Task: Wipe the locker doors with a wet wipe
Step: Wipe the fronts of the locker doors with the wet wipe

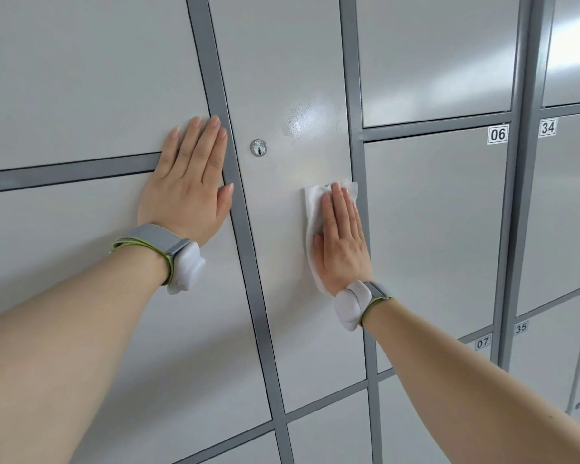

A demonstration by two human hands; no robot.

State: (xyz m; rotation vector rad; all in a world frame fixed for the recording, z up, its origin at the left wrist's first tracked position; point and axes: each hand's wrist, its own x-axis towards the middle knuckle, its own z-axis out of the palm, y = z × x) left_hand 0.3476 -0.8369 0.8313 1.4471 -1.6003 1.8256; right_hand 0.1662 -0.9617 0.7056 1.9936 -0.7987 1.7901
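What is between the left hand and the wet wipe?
In the head view, only a grey frame bar and bare door panel separate left hand from wet wipe; the lock sits higher.

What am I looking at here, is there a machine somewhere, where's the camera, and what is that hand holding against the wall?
There is no machine. These are a person's two bare arms, filmed by one wide-angle camera worn on the head, so you see roughly what they see. In front of them is a wall of grey lockers.

The right hand presses a white wet wipe flat against the tall locker door, with its fingers straight. It is below and to the right of the round lock. A shiny, wet-looking patch sits higher on that door.

The left hand holds nothing. It lies flat across the dark frame and the doors to the left.

Each wrist carries a white device on a grey strap; the picture doesn't show its purpose. Small labels read 06 and 34.
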